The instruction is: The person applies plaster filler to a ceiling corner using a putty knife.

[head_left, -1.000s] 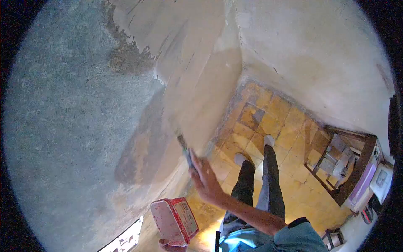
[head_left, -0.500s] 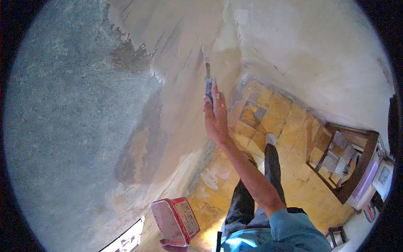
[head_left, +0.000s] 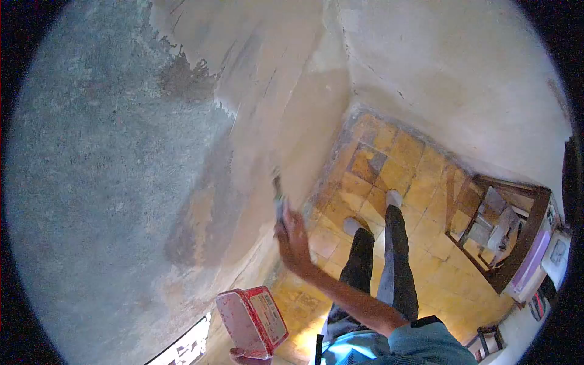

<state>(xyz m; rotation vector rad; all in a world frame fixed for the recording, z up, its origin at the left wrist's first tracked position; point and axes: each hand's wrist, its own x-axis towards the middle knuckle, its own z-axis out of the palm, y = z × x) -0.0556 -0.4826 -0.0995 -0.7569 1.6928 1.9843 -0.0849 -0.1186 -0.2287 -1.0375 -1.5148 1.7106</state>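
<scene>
Brush [head_left: 278, 198] is pressed to the wall [head_left: 121, 152] by closed fingers [head_left: 286, 224] of the right hand [head_left: 294, 243], tub [head_left: 252, 319] clasped at seven o'clock by the left hand [head_left: 242, 354].

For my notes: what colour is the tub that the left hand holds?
The tub is red, its broad side smeared whitish; head view.

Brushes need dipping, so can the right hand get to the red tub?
Probably yes. The right hand, holding the brush, is near the tub in the left hand, with nothing between them.

hands 2: left hand [head_left: 242, 355], right hand [head_left: 294, 243] | brush [head_left: 278, 196] 1 | red tub [head_left: 252, 317] 1 | shoes [head_left: 392, 199] 2 | wooden stand [head_left: 523, 241] 1
</scene>
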